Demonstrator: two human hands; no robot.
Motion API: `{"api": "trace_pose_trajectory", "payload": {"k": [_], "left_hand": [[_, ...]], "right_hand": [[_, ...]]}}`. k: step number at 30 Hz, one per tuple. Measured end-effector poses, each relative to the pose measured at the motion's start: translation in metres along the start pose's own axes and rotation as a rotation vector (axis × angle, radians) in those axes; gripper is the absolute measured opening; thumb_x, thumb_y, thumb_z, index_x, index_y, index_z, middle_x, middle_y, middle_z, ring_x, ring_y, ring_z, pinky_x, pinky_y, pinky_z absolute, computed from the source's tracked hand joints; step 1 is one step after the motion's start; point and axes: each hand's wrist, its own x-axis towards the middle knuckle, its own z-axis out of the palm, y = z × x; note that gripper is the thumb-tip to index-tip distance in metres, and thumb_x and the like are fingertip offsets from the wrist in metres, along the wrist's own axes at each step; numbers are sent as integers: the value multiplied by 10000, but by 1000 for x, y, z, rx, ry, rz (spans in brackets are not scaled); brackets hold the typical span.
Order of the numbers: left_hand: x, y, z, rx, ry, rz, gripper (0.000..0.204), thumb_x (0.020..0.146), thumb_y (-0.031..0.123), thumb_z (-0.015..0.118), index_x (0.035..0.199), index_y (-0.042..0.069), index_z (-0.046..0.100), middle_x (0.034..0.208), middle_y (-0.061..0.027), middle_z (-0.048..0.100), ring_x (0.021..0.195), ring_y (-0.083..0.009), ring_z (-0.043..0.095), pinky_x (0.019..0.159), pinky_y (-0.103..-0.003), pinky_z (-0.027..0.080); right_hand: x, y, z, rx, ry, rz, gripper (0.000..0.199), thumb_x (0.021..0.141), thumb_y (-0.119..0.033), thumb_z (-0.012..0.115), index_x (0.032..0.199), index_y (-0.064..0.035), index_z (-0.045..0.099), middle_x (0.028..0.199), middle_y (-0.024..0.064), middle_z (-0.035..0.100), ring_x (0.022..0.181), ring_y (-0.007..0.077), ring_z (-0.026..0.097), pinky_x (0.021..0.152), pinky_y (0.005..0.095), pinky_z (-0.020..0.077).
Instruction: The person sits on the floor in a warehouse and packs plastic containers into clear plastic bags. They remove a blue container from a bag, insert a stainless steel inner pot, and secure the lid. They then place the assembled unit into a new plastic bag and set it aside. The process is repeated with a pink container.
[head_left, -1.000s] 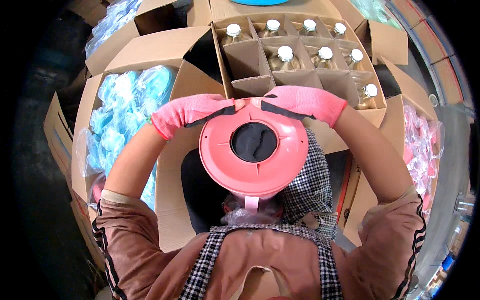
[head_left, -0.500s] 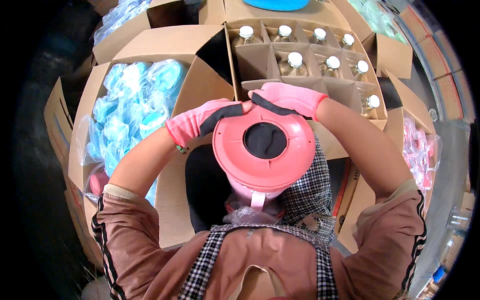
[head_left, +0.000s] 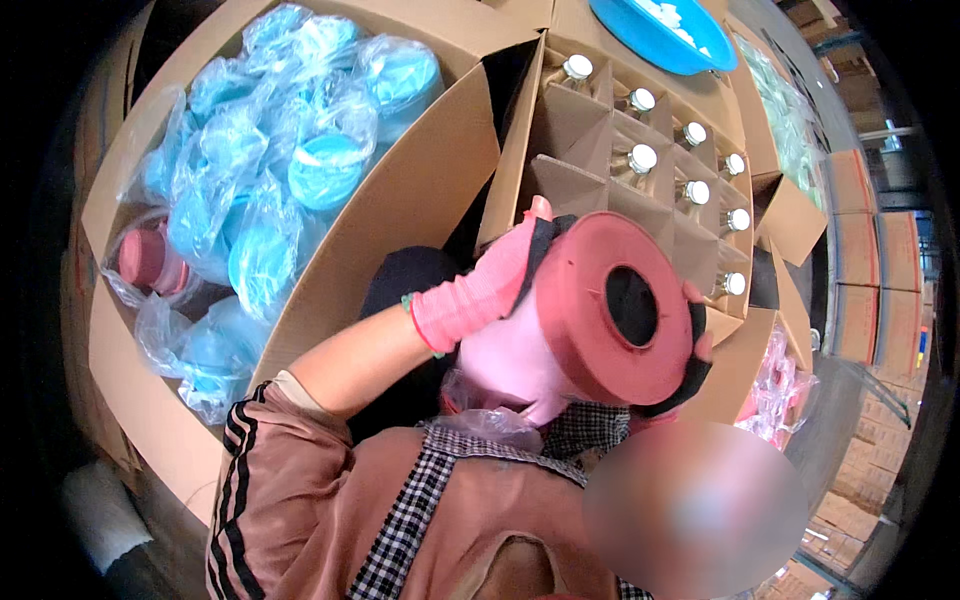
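In front of my chest I hold a pink plastic jug (head_left: 585, 300), tilted, with a wide round rim facing up and to the right. A round black centre (head_left: 631, 307) shows in that rim, and a paler pink body slants below it toward my lap. My left hand (head_left: 490, 280), in a pink glove with dark patches, is closed against the rim's left side. From the right, my right hand (head_left: 692, 355) grips the opposite edge; its palm is mostly hidden. Crumpled clear plastic (head_left: 485, 425) lies under the jug against my apron.
A carton (head_left: 395, 235) of bagged blue plastic ware (head_left: 265, 170) and one pink piece (head_left: 145, 258) stands at left. Ahead is a divided carton (head_left: 570, 185) of white-capped bottles (head_left: 642, 158). A blue basin (head_left: 665, 35) sits beyond; bagged pink pieces (head_left: 775, 385) lie at right.
The jug has turned and tilted to the right. My left hand has come round to its left side, and my right hand has slid down to its right edge. The view has shifted too.
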Motion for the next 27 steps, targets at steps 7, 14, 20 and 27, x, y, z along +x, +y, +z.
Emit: {"api": "trace_pose_trajectory", "payload": {"k": [7, 14, 20, 27], "left_hand": [[-64, -29, 48, 128, -100, 134, 688, 874, 514, 363, 1308, -15, 289, 1312, -103, 374, 1218, -176, 345, 1023, -304, 246], [-82, -20, 44, 266, -158, 241, 591, 896, 401, 388, 1298, -23, 300, 1307, -121, 371, 1219, -193, 341, 1025, -306, 230], [-62, 39, 52, 1438, -186, 237, 274, 861, 200, 443, 1051, 8, 486, 970, -144, 500, 936, -238, 512, 800, -323, 398], [-33, 75, 36, 1991, -612, 225, 477, 721, 205, 565, 1158, 46, 461, 1024, -168, 508, 942, -342, 484, 787, -372, 418]], "right_hand": [[7, -34, 4, -2, 123, 309, 637, 685, -344, 604, 1214, -51, 404, 1193, 132, 471, 1102, 269, 466, 945, 404, 385], [14, -47, -3, -187, 15, 392, 628, 642, -353, 620, 1148, -17, 460, 1082, 133, 545, 1010, 265, 529, 884, 395, 435], [63, -85, 61, -781, -84, 547, 473, 813, -396, 525, 1023, 27, 545, 972, 145, 601, 859, 250, 588, 821, 370, 450], [95, -44, 92, -1604, -482, 505, 546, 866, -475, 416, 803, 52, 543, 681, 209, 514, 636, 267, 492, 683, 348, 410]]}}
